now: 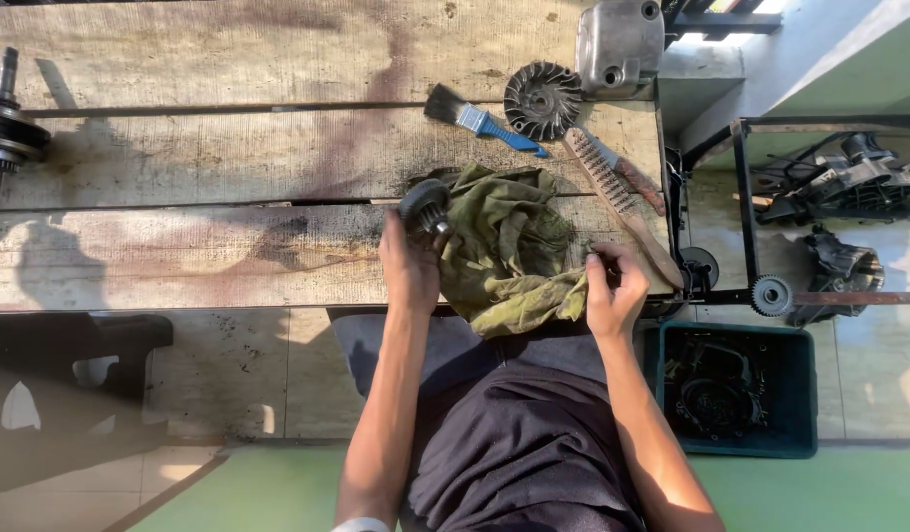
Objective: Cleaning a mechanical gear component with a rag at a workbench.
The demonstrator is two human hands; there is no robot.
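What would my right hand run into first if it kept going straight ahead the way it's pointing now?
Most likely the wire brush, lying just beyond the right hand on the wooden bench. The hand already pinches the green rag, and height above the brush is unclear.

Two bare hands work at a plank workbench (179,148): the left hand (409,268) holds one dark gear (424,205), the right hand (612,288) pinches one green rag (504,251) at the near edge. Toward the far right corner lie one blue-handled paintbrush (482,120), one wire brush (620,202), one finned flywheel fan (541,99) and one grey metal cover (620,44). One crankshaft (3,133) sits at the left edge. One green crate (800,394) stands on the floor.
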